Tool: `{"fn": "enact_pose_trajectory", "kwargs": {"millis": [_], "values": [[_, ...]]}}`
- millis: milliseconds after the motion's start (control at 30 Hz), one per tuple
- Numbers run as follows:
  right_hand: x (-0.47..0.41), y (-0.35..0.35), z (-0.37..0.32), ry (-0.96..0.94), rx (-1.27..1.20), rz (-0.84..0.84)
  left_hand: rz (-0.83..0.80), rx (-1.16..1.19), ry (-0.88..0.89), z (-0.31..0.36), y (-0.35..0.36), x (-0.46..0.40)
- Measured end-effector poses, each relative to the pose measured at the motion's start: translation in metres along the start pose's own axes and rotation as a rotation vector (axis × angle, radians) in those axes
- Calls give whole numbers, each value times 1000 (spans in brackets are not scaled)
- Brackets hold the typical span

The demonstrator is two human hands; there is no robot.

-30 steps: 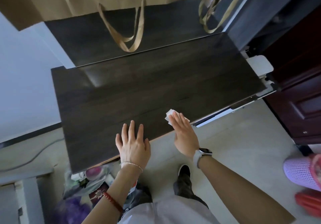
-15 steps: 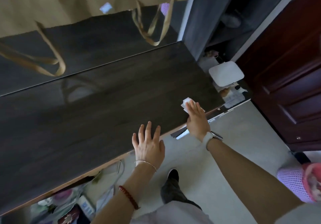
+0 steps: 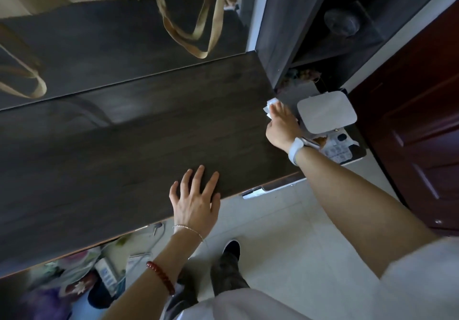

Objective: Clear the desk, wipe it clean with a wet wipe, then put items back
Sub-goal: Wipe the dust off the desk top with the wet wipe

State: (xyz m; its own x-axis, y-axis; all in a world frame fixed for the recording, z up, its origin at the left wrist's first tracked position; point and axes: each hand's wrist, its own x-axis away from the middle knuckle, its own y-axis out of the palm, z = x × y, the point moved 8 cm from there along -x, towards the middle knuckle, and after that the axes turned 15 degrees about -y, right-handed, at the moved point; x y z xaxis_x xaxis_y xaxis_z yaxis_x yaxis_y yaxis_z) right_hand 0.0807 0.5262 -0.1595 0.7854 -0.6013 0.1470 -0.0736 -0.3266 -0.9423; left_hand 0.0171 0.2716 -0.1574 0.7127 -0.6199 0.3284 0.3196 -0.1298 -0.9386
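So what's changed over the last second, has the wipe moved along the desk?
Yes. The right hand slid the wet wipe rightward along the desk from its front edge to the right end. The left hand still rests flat at the front edge; the desktop stays bare.

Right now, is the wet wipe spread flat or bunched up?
Bunched. Only crumpled white folds of the wet wipe show beyond the right hand, pressed at the desk edge.

Pale floor tiles [image 3: 285,240] are seen below the hands, a dark red door [image 3: 417,126] to the right, and a dark shelf unit [image 3: 293,22] beyond them.
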Motion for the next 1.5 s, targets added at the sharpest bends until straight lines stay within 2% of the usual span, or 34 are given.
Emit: {"fn": "enact_pose_trajectory", "kwargs": {"millis": [167,333,500,667,767,833,967,1133,1333,1500], "values": [[-57,-16,-12,-8,64,15,78,0,12,-3,-1,-5],[-21,-18,-8,-40,95,87,64,5,-4,-2,1,-3],[23,-3,-3,-34,290,-65,61,18,-16,-3,3,-3],[-13,-2,-18,-69,242,-78,80,124,-49,4,-15,-9],[-38,-7,-34,-157,198,-2,130,207,-42,20,-39,-28],[-52,-13,-45,-260,199,52,94,200,-37,30,-48,-52],[-77,-10,-61,-417,214,-10,25,149,-89,34,-49,-102],[-125,-4,-57,-347,141,-114,1,107,-138,30,-37,-117],[-149,-22,-23,-130,32,22,-16,126,-146,28,-34,-115],[-103,-13,-22,-161,-3,127,-43,103,-149,28,-35,-116]]}}
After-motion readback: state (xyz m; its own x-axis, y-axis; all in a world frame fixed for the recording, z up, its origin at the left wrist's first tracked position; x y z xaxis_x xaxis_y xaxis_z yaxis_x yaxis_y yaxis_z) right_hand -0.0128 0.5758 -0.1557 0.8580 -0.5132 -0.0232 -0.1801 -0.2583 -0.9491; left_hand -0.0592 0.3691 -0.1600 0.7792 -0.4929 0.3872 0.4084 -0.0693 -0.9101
